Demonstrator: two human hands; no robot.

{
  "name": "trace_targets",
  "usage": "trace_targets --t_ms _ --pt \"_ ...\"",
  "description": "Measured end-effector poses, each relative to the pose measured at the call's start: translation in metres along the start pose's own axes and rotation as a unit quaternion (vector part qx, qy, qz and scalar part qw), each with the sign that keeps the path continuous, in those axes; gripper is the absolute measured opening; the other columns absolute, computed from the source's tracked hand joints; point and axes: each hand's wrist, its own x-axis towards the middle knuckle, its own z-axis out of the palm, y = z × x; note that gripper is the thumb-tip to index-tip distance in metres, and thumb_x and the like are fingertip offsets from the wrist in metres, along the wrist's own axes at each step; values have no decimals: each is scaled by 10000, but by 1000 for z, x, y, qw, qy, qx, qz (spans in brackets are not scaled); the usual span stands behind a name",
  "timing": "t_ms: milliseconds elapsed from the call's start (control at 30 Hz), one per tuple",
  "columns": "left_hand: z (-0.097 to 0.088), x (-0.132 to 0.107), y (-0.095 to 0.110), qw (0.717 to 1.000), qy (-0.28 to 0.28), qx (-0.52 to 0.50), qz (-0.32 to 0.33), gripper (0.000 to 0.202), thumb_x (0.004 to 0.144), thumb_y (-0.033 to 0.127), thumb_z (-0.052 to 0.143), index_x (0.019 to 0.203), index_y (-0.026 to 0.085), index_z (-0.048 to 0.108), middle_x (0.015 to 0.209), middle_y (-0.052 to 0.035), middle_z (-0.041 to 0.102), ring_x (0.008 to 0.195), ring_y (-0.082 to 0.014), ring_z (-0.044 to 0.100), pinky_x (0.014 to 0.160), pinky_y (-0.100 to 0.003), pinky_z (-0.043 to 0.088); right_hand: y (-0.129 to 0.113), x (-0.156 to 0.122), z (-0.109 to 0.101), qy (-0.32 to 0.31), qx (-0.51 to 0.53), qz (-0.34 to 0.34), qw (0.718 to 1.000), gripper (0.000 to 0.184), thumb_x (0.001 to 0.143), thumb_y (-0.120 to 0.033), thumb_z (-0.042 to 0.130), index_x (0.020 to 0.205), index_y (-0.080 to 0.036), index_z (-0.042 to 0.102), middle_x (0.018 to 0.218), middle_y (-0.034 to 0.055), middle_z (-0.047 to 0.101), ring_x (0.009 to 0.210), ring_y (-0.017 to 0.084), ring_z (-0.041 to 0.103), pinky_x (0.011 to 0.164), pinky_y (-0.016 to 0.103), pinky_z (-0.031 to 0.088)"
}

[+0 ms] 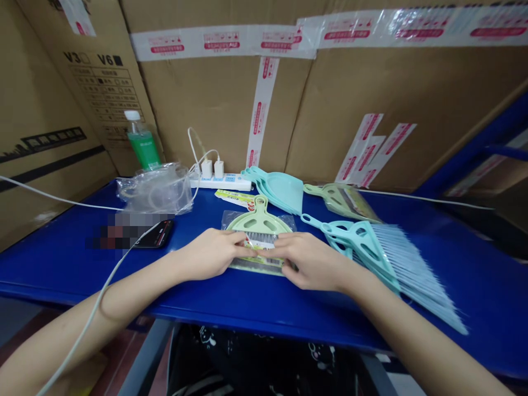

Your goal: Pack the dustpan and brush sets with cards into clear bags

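Green plastic: in the head view, a wrapped dustpan set (259, 240) lies on the desk (239, 301), between and partly under the left grip (211, 253) and right grip (308, 258). Both curl narrowly on it; whether they pinch I cannot tell. They seem to be smoothing its wrapping; next calls for light, even pressure.

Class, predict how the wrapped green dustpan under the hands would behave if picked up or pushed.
The dustpan looks like plastic with cut-outs, so probably stiff yet light. Its shiny clear wrapper may feel slippery and crinkle. Lying flat, it seems unlikely to roll.
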Motion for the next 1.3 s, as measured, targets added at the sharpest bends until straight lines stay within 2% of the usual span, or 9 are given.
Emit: trace_targets --t_ms 100,267,533,733,933,1033,1167,1300 --pt "0 0 1 1000 0 4 -15 465 828 81 429 1183 335 589 961 -30 608 844 -173 619 688 -257 479 2 -1 -1 -16 -12 4 1000 492 671 -68 430 1060 -225 687 662 48 599 659 192 510 632 308 351" --pt "-5 1 0 999 -13 13 -37 451 801 77 444 1109 340 644 830 -14 592 761 -164 611 634 -245 459 6 -8 -7 -39 -13 32 999 484 697 -63 439 1049 -264 703 686 47 646 652 180 539 623 293 356" --pt "-12 -5 -9 997 -32 10 -64 497 764 54 449 1057 388 671 799 -5 563 701 -138 572 567 -219 409 15 -18 -16 -78 57 92 991 499 751 -37 416 1071 -296 698 951 19 731 759 179 631 658 285 432" --pt "-17 -8 -15 995 -42 -17 -85 507 747 46 418 1023 373 691 772 -2 557 656 -126 553 557 -223 403 21 -24 -22 -98 85 137 982 492 743 -37 407 1018 -302 718 926 -11 737 680 148 629 608 253 442" --pt "-21 -10 -22 992 -49 -35 -114 504 710 39 391 920 346 730 717 3 546 624 -115 528 547 -224 372 24 -25 -27 -115 113 182 970 468 734 -50 397 977 -267 732 978 -27 727 787 162 658 667 259 464" --pt "-22 -11 -23 989 -50 -49 -133 493 710 39 383 882 334 737 723 6 553 623 -112 528 552 -228 362 25 -24 -28 -110 121 191 968 441 732 -59 403 938 -250 743 934 -19 735 735 149 646 635 249 445" --pt "-23 -10 -21 984 -57 -56 -162 456 712 36 385 831 309 731 750 10 566 627 -122 536 566 -243 359 25 -23 -27 -104 125 204 965 402 716 -54 404 857 -234 734 752 -17 714 587 123 573 553 244 388" --pt "-21 -7 -19 983 -63 -61 -163 363 740 57 381 809 253 679 808 10 594 687 -143 569 610 -262 381 23 -20 -21 -94 101 198 970 260 787 -110 373 748 -214 608 694 2 630 622 141 531 558 260 349"
